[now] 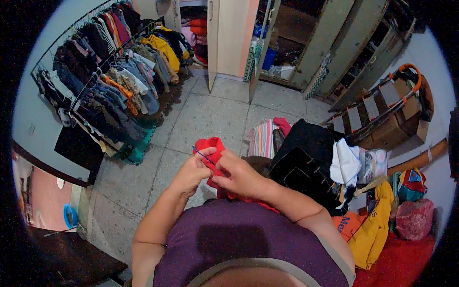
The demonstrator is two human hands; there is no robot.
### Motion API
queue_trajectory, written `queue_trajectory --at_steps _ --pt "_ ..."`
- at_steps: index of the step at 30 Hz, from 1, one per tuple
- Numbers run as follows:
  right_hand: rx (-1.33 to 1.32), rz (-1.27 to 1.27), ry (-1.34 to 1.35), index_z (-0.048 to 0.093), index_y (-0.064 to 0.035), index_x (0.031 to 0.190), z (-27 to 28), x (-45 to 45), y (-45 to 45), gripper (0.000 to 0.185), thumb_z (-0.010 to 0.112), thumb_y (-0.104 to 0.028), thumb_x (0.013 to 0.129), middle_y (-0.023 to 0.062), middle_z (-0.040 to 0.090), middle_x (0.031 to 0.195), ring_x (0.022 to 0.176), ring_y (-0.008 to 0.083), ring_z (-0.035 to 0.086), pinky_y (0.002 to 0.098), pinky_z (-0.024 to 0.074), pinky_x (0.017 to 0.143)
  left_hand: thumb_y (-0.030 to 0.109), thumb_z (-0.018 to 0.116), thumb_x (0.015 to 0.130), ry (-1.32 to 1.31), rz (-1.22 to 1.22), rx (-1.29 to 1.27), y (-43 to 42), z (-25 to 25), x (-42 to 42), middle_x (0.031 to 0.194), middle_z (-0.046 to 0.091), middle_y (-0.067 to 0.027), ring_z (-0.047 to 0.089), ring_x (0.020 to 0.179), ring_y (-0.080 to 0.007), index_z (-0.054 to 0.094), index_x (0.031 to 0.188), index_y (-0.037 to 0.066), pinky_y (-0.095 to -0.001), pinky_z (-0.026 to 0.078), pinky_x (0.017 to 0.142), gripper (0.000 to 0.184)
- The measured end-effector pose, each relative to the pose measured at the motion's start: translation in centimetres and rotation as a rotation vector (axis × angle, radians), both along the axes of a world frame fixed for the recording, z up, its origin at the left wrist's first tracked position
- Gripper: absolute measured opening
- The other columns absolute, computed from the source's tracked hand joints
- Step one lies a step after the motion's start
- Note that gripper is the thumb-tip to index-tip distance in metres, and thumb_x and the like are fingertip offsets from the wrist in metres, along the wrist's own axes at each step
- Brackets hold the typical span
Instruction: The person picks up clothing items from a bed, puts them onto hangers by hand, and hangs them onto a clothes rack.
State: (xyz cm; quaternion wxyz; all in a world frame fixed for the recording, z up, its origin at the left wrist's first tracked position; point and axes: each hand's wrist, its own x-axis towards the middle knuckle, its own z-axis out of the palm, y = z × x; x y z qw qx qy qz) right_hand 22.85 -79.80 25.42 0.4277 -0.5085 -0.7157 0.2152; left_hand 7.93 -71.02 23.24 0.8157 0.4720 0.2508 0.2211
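Observation:
Red fabric or yarn work (208, 144) is held up in front of my chest, between both hands. My left hand (193, 171) pinches it from the left, with a thin blue stick, like a needle or hook, lying across the fingers. On the right, my right hand (233, 172) has its fingers curled closed against the red piece. More red material hangs below the hands, partly hidden by them. The exact fingertip contact is too small to make out.
Clothes racks (103, 76) stand at the upper left, open cupboards (291, 43) at the back. To the right are a black bag (306, 143), white cloth (344, 162), yellow bag (377, 229) and a folded ladder (377, 105). A striped cloth (262, 138) lies beyond my hands.

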Motion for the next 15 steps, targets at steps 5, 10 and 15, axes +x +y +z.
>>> queue_trajectory --at_steps 5,10,15 --pt "-0.008 -0.036 0.07 0.048 -0.0014 0.079 -0.08 0.14 0.0 0.023 0.068 -0.008 0.07 0.0131 0.048 0.083 0.076 0.029 0.052 0.0345 0.0427 0.065 -0.004 0.057 0.061 -0.028 0.003 -0.097 -0.2 0.43 -0.2 0.105 0.058 -0.0102 0.059 0.092 -0.0199 0.042 0.123 0.004 -0.0297 0.048 0.079 0.064" --pt "0.034 -0.017 0.029 0.048 -0.0013 0.081 -0.22 0.37 0.18 0.023 0.067 -0.008 0.07 0.0138 0.048 0.085 0.078 0.0292 0.052 0.0341 0.0432 0.067 -0.001 0.059 0.061 -0.007 0.007 -0.035 -0.07 0.64 -0.22 0.104 0.058 -0.009 0.059 0.091 -0.0186 0.042 0.122 0.004 -0.0292 0.047 0.08 0.064" --pt "0.005 -0.009 0.02 0.048 -0.0013 0.082 0.07 0.33 -0.11 0.023 0.066 -0.008 0.071 0.014 0.048 0.086 0.08 0.0298 0.051 0.0344 0.0427 0.068 -0.001 0.059 0.062 -0.014 -0.01 0.013 -0.05 0.83 -0.3 0.102 0.059 -0.0086 0.059 0.091 -0.0178 0.042 0.124 0.005 -0.029 0.047 0.08 0.065"
